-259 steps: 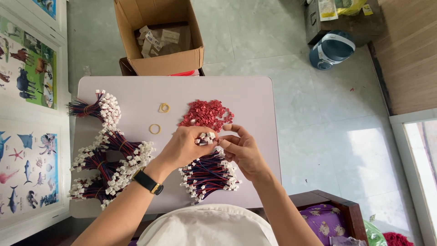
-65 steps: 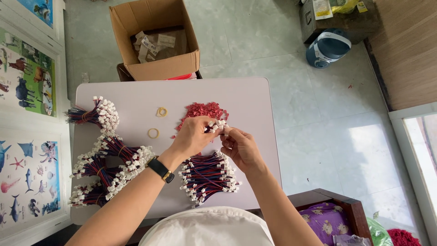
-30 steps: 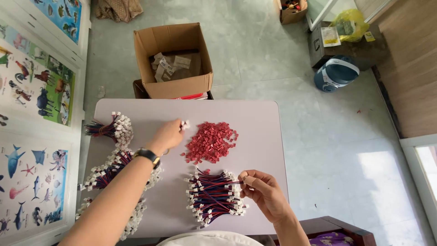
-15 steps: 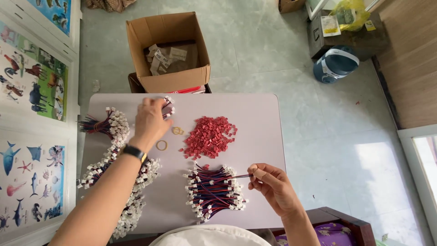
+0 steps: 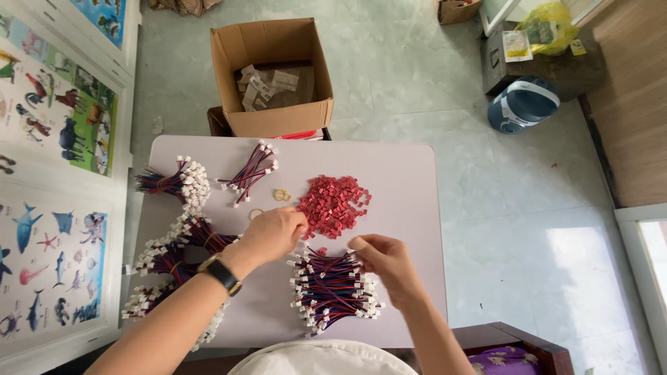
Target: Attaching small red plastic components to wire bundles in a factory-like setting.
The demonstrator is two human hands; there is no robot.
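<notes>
Pale lavender table [image 5: 410, 173] over a tiled floor, with a pile of red connector housings [image 5: 333, 203] mid-table. Left hand [image 5: 272, 232] pinches together at that pile's near-left edge. Right hand [image 5: 385, 260], fingers closed, picks at the loose wire leads [image 5: 332, 290] just below it. Housings look tiny, light and hard, best pinched by their sides. Banded wire bundles [image 5: 174, 229] sit left of the pile.

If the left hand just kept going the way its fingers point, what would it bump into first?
Most likely the pile of small red connector housings: the left hand points up and right, its fingertips already at the pile's near edge, though actual contact is unclear.
</notes>
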